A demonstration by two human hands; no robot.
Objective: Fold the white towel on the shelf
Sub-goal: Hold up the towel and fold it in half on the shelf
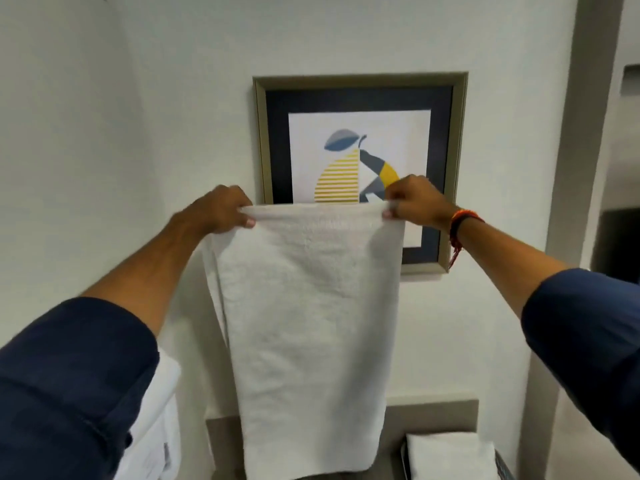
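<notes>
At frame centre, the white towel (pixel 304 323) hangs lengthwise before the wall, its top corners pinched by the left hand (pixel 221 211) and right hand (pixel 414 200). It appears already doubled; further folds and placement on the shelf (pixel 433 415), lower right, remain.

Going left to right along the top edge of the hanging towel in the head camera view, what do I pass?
Left hand pinching one corner → white terry towel → right hand pinching the other corner → orange and black thread wristband.
</notes>
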